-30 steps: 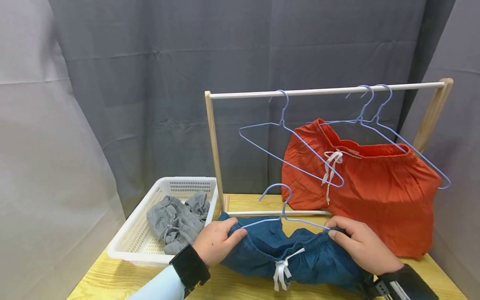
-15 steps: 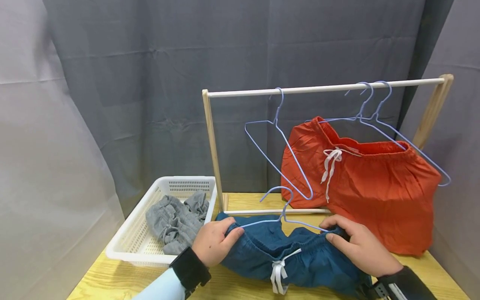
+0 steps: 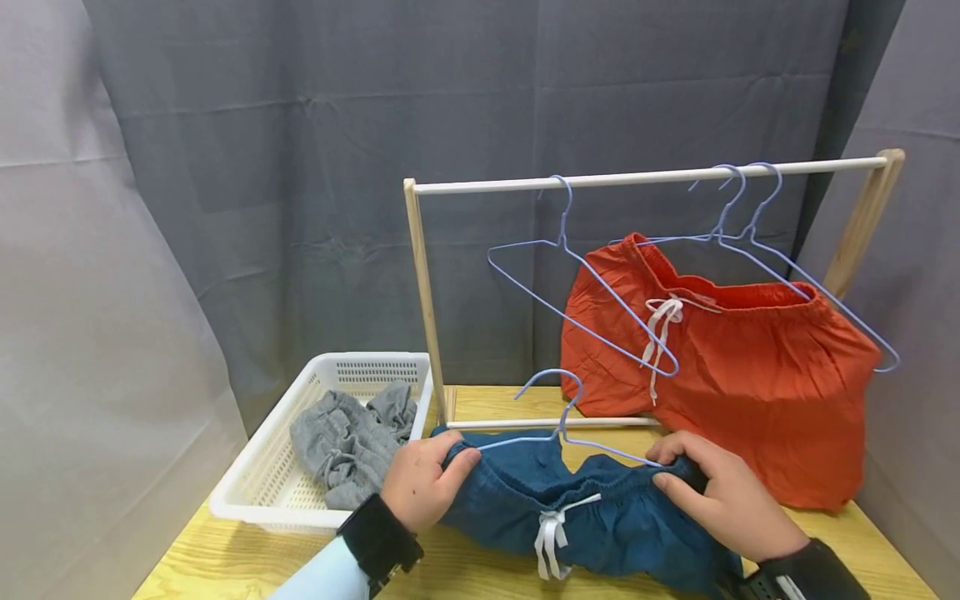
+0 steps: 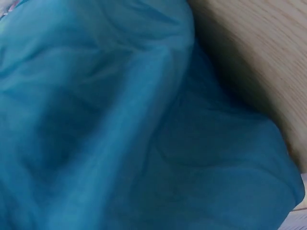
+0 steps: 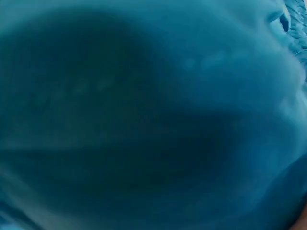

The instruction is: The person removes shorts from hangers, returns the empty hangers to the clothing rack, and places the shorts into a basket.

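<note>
Blue drawstring shorts (image 3: 517,508) are held up at the waistband above the front of the table, a white bow at their middle. Inside the waistband sits a lilac wire hanger (image 3: 567,417), its hook pointing up and its ends hidden by cloth and hands. My left hand (image 3: 426,483) pinches the waistband's left end, thumb on top. At the right end, my right hand (image 3: 723,496) grips the waistband beside the hanger's arm. Blue cloth (image 4: 110,120) fills most of the left wrist view. Dark blue cloth (image 5: 201,143) covers nearly all of the right wrist view.
Behind the shorts stands a wooden rack with a white rail (image 3: 630,179). A bare lilac hanger (image 3: 581,308) hangs left of centre, and red shorts (image 3: 720,383) hang on hangers at right. A white basket (image 3: 262,500) with grey cloth (image 3: 345,446) stands left.
The bare hanger on the rail has swung and turned. My hands keep their grip, and the left has shifted slightly left with the waistband. The head view has moved a little.
</note>
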`<move>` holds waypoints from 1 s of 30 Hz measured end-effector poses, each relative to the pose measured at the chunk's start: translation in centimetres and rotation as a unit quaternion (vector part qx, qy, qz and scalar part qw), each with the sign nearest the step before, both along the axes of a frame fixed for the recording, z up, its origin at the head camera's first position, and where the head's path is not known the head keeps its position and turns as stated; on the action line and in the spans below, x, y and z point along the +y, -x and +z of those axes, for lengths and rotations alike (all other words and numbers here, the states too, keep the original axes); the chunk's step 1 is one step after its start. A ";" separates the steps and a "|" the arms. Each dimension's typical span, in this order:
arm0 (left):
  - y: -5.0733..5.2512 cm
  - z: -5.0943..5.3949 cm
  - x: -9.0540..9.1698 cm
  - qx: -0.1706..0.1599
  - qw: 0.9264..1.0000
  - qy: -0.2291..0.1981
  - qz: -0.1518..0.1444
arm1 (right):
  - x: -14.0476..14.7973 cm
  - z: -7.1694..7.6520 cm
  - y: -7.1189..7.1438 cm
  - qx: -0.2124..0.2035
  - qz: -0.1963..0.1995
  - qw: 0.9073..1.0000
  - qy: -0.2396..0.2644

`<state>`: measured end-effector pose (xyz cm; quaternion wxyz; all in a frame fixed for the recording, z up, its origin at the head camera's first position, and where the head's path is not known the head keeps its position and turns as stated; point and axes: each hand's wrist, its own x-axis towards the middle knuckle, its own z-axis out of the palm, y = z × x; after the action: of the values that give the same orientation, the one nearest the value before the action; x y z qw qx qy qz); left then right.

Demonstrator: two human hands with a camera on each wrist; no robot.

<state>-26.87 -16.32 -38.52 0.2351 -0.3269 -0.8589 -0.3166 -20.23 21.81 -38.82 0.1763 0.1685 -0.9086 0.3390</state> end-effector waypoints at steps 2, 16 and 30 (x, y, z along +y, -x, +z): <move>0.1 0.1 -0.2 0.001 1.000 -0.005 0.005 | 0.1 -0.1 -0.1 0.020 0.003 1.000 0.001; 0.7 1.1 -1.2 0.065 0.997 0.012 0.039 | 1.6 -0.3 -1.2 0.041 -0.011 0.993 -0.107; 1.3 1.3 -1.3 0.034 0.998 -0.009 0.055 | 4.2 0.4 -1.0 0.141 -0.046 0.975 -0.168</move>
<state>-28.19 -17.66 -37.20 0.2846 -0.2875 -0.8641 -0.2994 -19.26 25.99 -38.42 0.2870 0.1997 -0.9255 0.1457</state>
